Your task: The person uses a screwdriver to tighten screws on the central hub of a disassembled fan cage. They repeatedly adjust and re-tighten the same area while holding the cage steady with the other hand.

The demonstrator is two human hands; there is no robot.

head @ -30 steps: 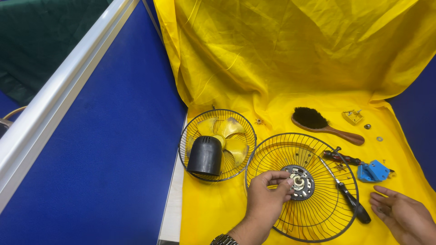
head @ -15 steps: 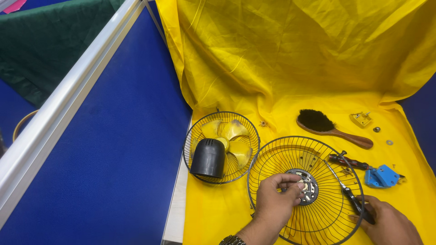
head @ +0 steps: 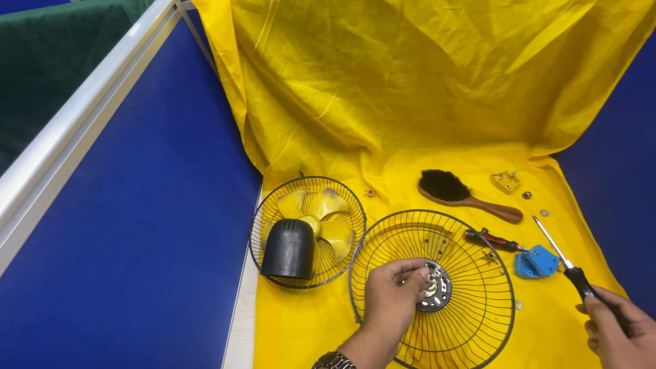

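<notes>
A round black wire fan guard (head: 471, 232) lies flat on the yellow cloth (head: 410, 102). My left hand (head: 391, 301) rests on it, fingers pinched on a small piece at its metal hub (head: 437, 287). At the lower right, my right hand (head: 611, 328) grips the black handle of a screwdriver (head: 560, 253), lifted off the cloth with its shaft pointing up and left.
To the left lies another guard (head: 273, 205) holding yellow fan blades (head: 321, 215) and a black motor housing (head: 288, 249). A black-bristled wooden brush (head: 458, 191), a red-handled tool (head: 495, 240), a blue plastic part (head: 536, 263), a yellow part (head: 506, 181) and small loose hardware lie behind. A blue partition (head: 137, 239) stands left.
My right hand took the screwdriver from the guard and raised it out to the right. My left hand stayed at the hub. The view shifted slightly.
</notes>
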